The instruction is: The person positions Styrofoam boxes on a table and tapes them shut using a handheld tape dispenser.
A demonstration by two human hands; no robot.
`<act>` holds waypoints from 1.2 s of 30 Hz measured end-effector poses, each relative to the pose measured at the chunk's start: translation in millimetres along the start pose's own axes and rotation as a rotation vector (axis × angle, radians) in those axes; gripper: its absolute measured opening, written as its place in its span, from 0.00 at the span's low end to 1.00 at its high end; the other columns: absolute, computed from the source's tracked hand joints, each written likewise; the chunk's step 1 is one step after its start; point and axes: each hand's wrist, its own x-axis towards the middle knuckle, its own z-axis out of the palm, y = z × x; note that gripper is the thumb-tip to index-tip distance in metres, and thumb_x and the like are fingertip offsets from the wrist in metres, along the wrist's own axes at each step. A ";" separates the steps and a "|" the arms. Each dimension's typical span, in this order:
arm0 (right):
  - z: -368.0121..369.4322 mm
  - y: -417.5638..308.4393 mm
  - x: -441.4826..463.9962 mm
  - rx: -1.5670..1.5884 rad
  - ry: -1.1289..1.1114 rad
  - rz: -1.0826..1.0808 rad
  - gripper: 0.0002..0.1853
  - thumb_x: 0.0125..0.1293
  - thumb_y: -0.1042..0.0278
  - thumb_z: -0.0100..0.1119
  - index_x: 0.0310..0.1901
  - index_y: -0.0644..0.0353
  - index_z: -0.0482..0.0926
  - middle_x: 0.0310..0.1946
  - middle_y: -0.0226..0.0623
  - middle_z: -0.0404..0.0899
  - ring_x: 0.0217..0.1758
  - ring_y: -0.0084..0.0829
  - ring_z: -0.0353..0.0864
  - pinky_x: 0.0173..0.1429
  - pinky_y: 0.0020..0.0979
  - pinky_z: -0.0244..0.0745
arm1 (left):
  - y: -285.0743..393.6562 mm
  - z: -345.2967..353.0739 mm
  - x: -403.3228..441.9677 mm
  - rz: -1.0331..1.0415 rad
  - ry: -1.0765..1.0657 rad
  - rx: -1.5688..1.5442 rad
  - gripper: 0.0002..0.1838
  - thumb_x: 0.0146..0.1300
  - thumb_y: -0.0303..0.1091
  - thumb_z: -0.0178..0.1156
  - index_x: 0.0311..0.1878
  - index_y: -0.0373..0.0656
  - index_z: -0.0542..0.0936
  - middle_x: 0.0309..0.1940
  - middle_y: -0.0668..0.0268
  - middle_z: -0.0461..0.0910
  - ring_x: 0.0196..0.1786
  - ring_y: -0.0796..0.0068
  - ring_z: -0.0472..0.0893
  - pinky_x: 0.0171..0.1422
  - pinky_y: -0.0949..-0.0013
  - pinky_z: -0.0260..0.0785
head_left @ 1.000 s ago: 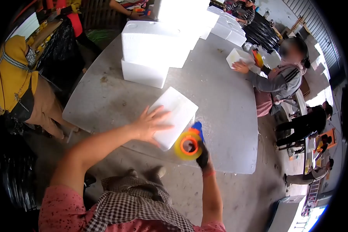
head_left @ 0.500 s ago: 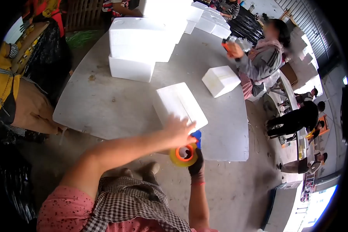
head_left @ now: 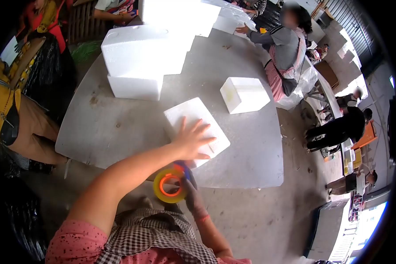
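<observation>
A white foam box (head_left: 185, 110) sits askew on the worktop (head_left: 242, 145), close to the near edge and right of its middle. The left hand (head_left: 193, 141) lies on the box's top face, fingers spread wide. Just beyond the near edge, below the box, the gloved right hand (head_left: 196, 200) has its fingers closed around a tape dispenser (head_left: 157, 191) with a yellow roll on an orange hub; they are partly hidden and blurred.

The worktop is grey and smooth, scuffed with brownish spots, its near corners rounded. Near its right edge stands a second foam box (head_left: 245, 95), touching nothing but the surface. Toward the left edge rises a stack of foam boxes (head_left: 134, 50), brightly lit, with more running to the far end. At the far right edge a co-worker in grey (head_left: 288, 44) reaches over the top.

Around it spreads a stained concrete floor (head_left: 251, 220). Off the left edge are a person in yellow and brown (head_left: 31, 119) and black plastic sheeting (head_left: 50, 66); to the right, a person in black (head_left: 339, 132) bends over, below a corrugated metal wall (head_left: 350, 26).
</observation>
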 end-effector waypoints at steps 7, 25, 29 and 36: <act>-13.7 -166.3 13.5 -0.193 -0.397 0.083 0.34 0.67 0.64 0.58 0.71 0.65 0.57 0.65 0.38 0.65 0.63 0.29 0.67 0.67 0.31 0.63 | -29.6 0.2 -13.2 -0.083 0.253 -0.202 0.41 0.63 0.63 0.51 0.74 0.52 0.56 0.76 0.53 0.46 0.77 0.51 0.47 0.74 0.37 0.37; -206.3 -181.3 127.6 0.023 0.075 -0.291 0.20 0.64 0.63 0.58 0.54 0.66 0.75 0.49 0.43 0.78 0.53 0.36 0.78 0.63 0.40 0.70 | 54.5 69.4 41.2 -0.925 0.181 -1.694 0.52 0.58 0.59 0.63 0.73 0.47 0.42 0.53 0.61 0.69 0.36 0.73 0.73 0.26 0.70 0.65; -192.1 -261.4 118.0 0.061 0.186 -0.503 0.22 0.64 0.64 0.58 0.57 0.66 0.72 0.52 0.46 0.77 0.57 0.36 0.77 0.67 0.42 0.68 | 34.4 27.3 80.8 -0.367 -0.343 -1.420 0.52 0.61 0.56 0.61 0.76 0.42 0.41 0.71 0.54 0.58 0.69 0.65 0.62 0.59 0.59 0.68; -92.5 -287.1 191.0 0.159 0.272 -1.087 0.28 0.69 0.55 0.52 0.69 0.50 0.62 0.65 0.40 0.68 0.66 0.40 0.68 0.65 0.57 0.67 | -155.7 -176.2 -17.4 -0.261 1.304 -0.515 0.34 0.66 0.32 0.57 0.73 0.38 0.55 0.72 0.56 0.56 0.75 0.61 0.56 0.77 0.60 0.46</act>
